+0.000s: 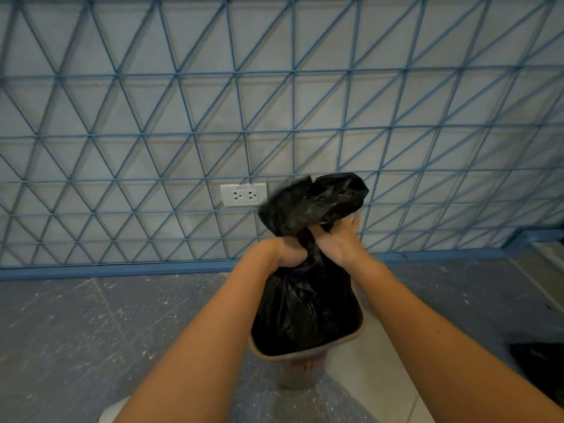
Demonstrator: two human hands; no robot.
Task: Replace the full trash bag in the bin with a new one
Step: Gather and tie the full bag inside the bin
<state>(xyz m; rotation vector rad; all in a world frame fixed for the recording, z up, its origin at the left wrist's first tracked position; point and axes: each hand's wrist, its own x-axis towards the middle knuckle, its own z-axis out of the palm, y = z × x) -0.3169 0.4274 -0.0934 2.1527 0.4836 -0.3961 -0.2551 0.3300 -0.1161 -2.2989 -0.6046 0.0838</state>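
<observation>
Both forearms reach fwd; our left hand [288, 254] and right hand [338, 242] are clenched on the neck of the black trash bag [305, 306]. Bag hangs straight below our fists, long axis vertical, bottom still inside the bin [354, 335]; lift goes straight up.

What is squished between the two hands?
In the head view, the twisted neck of the black trash bag sits between the left hand and right hand.
</observation>
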